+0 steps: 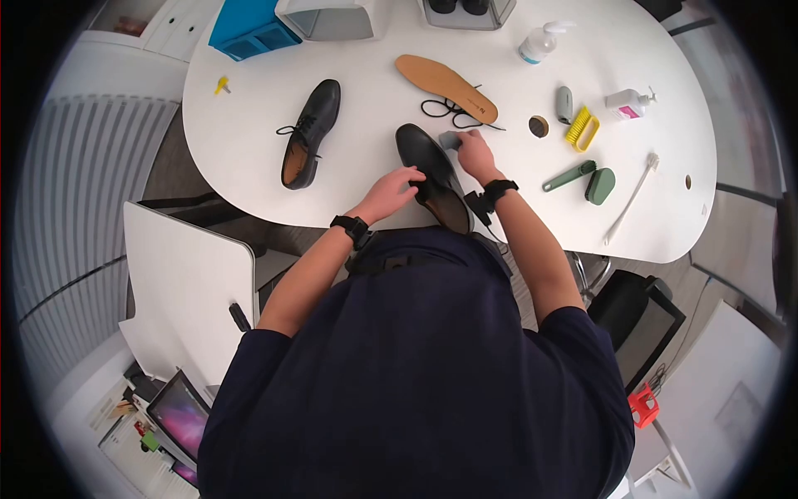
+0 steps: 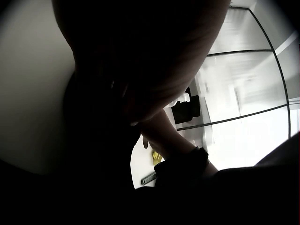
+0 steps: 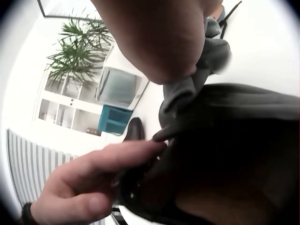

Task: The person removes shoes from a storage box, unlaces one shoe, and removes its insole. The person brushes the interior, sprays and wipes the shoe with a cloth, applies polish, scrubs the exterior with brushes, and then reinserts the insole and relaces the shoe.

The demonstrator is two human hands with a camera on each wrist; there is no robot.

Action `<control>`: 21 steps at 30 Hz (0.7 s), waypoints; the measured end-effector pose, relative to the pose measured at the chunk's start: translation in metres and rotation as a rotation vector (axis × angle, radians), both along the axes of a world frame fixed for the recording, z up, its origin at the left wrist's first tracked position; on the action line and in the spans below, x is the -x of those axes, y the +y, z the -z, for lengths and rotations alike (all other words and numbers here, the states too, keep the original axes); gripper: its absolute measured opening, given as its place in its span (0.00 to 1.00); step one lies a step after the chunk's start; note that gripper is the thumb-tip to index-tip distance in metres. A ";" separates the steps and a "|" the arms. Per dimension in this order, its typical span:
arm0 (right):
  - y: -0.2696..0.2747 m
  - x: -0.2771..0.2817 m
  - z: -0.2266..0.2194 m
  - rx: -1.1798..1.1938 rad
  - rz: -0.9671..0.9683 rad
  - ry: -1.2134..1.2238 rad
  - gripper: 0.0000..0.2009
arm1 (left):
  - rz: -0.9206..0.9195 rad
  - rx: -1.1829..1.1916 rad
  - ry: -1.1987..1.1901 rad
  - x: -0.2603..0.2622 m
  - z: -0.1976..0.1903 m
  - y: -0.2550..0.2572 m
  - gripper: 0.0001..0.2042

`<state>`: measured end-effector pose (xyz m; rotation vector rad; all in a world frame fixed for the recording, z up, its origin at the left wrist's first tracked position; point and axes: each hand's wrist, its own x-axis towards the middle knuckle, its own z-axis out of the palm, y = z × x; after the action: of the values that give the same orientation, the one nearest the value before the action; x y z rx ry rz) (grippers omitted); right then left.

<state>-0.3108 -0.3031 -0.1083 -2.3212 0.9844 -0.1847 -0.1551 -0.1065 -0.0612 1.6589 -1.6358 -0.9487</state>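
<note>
A black leather shoe (image 1: 421, 150), without laces, is held at the table's near edge, its toe pointing away from me. My left hand (image 1: 389, 195) grips it by the side of its opening; the right wrist view shows the left index finger (image 3: 126, 155) and thumb at the shoe's edge. Bunched in my right hand (image 1: 476, 156) is a grey cloth (image 3: 180, 93), close against the shoe's outer side. In the left wrist view the left hand is mostly dark. A second black shoe (image 1: 312, 131), laced, stands to the left.
Beyond the held shoe lie a tan insole (image 1: 440, 83) and a loose black lace (image 1: 453, 112). To the right are a yellow brush (image 1: 583, 129), a green brush (image 1: 570, 175), a green oval piece (image 1: 600, 186), a white long-handled brush (image 1: 633, 198) and pump bottles (image 1: 539, 43).
</note>
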 end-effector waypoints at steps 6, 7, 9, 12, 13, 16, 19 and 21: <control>0.032 0.001 -0.058 -0.544 0.204 -0.223 0.16 | -0.308 -0.132 0.272 -0.005 -0.014 -0.010 0.14; 0.040 -0.001 -0.061 -0.545 0.205 -0.222 0.16 | -0.386 -0.097 0.394 0.000 -0.016 -0.013 0.14; 0.053 -0.005 -0.065 -0.680 -0.038 -0.407 0.18 | -0.461 -0.062 0.512 0.002 -0.019 -0.018 0.14; 0.061 -0.008 -0.072 -0.577 -0.271 -0.456 0.21 | -0.565 -0.172 0.614 -0.004 -0.021 -0.023 0.16; 0.060 -0.007 -0.074 -0.576 -0.269 -0.458 0.21 | -0.617 -0.141 0.659 -0.009 -0.018 -0.022 0.15; 0.053 0.007 -0.074 -0.882 -0.182 -0.489 0.23 | -0.714 -0.080 0.633 -0.030 0.004 -0.018 0.15; 0.055 0.033 -0.058 -0.251 -0.227 -0.243 0.24 | -0.807 -0.049 0.467 -0.037 0.006 -0.023 0.15; 0.059 0.054 -0.047 -0.280 -0.216 -0.025 0.25 | -0.791 0.069 0.145 -0.044 0.018 -0.034 0.15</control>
<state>-0.3649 -0.2441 -0.0614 -2.1414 0.6916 0.0114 -0.1108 -0.1408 -0.0790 1.8969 -0.7740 -0.5721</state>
